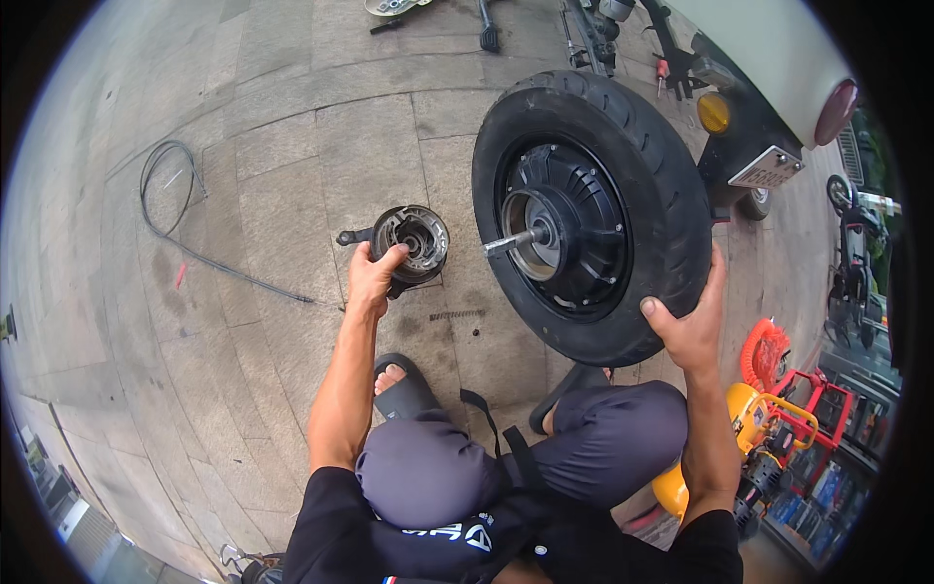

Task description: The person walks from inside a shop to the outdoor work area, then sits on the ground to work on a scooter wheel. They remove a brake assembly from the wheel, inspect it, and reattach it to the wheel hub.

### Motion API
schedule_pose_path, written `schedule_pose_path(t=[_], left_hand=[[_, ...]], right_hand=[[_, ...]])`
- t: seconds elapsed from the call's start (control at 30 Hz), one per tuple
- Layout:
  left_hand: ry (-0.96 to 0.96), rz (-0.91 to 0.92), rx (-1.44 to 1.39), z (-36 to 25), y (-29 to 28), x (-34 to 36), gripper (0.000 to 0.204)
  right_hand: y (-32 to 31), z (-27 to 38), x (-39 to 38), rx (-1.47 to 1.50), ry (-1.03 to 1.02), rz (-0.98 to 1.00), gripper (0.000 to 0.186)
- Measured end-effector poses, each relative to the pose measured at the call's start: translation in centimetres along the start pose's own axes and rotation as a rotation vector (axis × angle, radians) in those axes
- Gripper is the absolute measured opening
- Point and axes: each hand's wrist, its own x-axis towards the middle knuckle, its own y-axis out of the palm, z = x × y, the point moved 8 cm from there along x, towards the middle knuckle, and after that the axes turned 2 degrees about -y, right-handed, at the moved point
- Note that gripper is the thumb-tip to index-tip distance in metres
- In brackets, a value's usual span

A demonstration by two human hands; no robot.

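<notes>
My left hand (372,276) grips a round drum brake assembly (425,240), its thumb over the rim and its other fingers hidden beneath. A dark lever arm juts from the left of that part. On the right, my right hand (692,321) is wrapped around the tread of a black scooter wheel (595,214), thumb on the sidewall. The wheel stands tilted, its hub and open drum turned toward the left. A metal axle (512,241) sticks out of the hub toward the brake assembly, and the two are apart.
A spring (457,314) lies on the paving between my feet. To the left lies a looped cable (209,261) with a small red piece (181,274) nearby. A parked vehicle (769,156) stands behind the wheel. A yellow air compressor (747,414) and red coiled hose (765,350) are at right.
</notes>
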Motion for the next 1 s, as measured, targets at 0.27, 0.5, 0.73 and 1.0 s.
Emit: schedule_pose_path(t=[0.27,0.5,0.73,1.0], left_hand=[[0.117,0.1,0.477,-6.2,7.8,-5.4,0.047],[0.22,-0.013,0.829,-9.2,10.2,-6.8,0.063],[0.166,0.001,0.959,-10.8,13.3,-7.5,0.061],[0.183,-0.135,1.32,-12.6,15.5,-8.4,0.069]], right_hand=[[0.2,0.8,0.3,0.049,-0.04,-0.017,0.1],[0.0,0.7,0.5,-0.042,-0.032,-0.041,0.107],[0.4,1.2,0.0,-0.059,-0.095,-0.026,0.119],[0.8,2.4,0.3,0.013,-0.162,0.026,0.122]])
